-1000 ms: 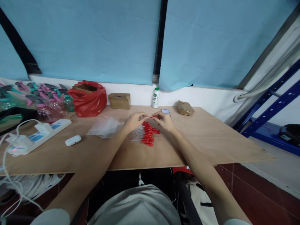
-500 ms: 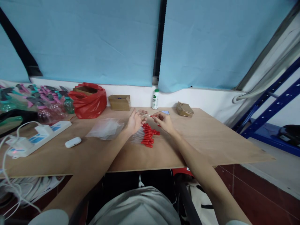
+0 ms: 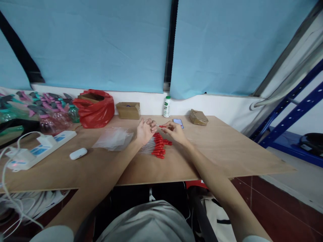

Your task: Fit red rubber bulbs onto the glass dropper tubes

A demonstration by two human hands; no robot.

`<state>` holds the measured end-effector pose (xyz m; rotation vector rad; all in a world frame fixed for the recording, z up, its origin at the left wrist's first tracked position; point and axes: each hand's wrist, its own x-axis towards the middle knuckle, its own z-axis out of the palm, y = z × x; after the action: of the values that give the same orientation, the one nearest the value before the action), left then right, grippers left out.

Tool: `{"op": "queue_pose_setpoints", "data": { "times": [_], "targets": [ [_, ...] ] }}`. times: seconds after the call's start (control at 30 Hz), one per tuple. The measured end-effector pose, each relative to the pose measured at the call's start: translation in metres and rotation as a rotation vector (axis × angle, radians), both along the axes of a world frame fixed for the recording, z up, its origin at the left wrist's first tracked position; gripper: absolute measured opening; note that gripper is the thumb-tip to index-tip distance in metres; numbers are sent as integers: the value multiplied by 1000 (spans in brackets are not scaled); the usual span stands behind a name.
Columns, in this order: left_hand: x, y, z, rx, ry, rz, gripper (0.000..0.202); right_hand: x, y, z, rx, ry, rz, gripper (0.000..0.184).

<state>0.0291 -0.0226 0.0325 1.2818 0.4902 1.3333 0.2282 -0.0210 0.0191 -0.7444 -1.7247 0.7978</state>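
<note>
My right hand (image 3: 174, 130) pinches the red handle of a small screwdriver (image 3: 160, 126) above the table. Its thin pale shaft points left into the curled fingers of my left hand (image 3: 146, 130), which is turned palm up; the far end of the shaft is hidden there. Just below both hands lies a pile of similar red-handled screwdrivers (image 3: 158, 146), shafts to the left and handles to the right. Left of the pile, flat clear plastic bags (image 3: 111, 138) lie overlapping, close to my left forearm.
Behind my hands stand a white bottle (image 3: 167, 107), an open cardboard box (image 3: 128, 111), a phone (image 3: 178, 123) and a taped brown package (image 3: 199, 117). To the left are a red plastic bag (image 3: 97, 112), spray bottles (image 3: 51, 116), a power strip (image 3: 41, 151) and a white case (image 3: 78, 153).
My left fingers have curled in from a more open pose, around the shaft. My right hand has shifted slightly left with the handle, and more of the phone shows.
</note>
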Motion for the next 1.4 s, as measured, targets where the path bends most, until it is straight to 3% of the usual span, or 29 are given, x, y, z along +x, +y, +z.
{"op": "queue_pose_setpoints", "data": {
  "times": [0.17,0.5,0.77,0.9,1.13,1.4],
  "targets": [
    [4,-3,-1,-25,-101,-42,58,-1,0,0,-2,22,0,34],
    [3,-3,-1,17,-54,-43,58,-2,-4,3,24,19,-23,33],
    [7,-10,4,-252,-366,-236,44,-4,-5,2,40,45,-15,34],
    [8,-13,6,-307,-479,-311,42,-5,-4,1,57,43,-25,33],
    [7,-14,6,-298,-466,-336,43,-5,-8,3,99,-4,-67,32],
    [8,-16,7,-321,-405,-273,44,-4,-5,1,97,15,-62,29]
  ]
}}
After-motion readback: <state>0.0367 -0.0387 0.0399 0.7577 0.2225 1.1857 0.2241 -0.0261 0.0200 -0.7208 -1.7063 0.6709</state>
